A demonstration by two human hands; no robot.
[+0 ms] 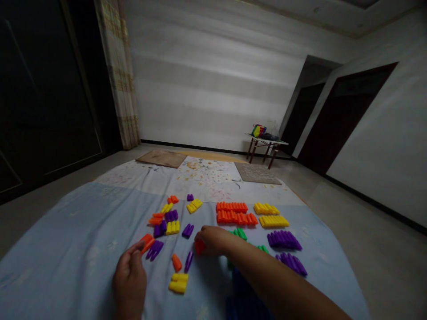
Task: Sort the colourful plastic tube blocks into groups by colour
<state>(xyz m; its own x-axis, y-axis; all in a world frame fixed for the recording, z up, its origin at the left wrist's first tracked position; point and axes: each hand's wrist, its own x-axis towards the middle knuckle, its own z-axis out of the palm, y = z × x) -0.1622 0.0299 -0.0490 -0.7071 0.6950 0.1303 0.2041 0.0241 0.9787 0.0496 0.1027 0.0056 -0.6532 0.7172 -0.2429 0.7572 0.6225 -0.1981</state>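
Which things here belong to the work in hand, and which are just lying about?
Likely in the work:
Orange cylindrical plastic-looking pieces, some in the left hand and right hand
Matching yellow pieces, purple pieces, green pieces, blue pieces

Likely just lying about:
Brown rectangular mat
Greyish rectangular mat
Multicoloured bag-like item on the small brown-legged table

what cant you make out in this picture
All in the head view:
Green pieces: partly hidden by the right forearm, so they can't be counted.
Blue pieces: dark, partly behind that forearm and cut off by the bottom edge.
Orange piece at the right hand: partly covered by that hand.
Dark item on the far table: too small and dim.
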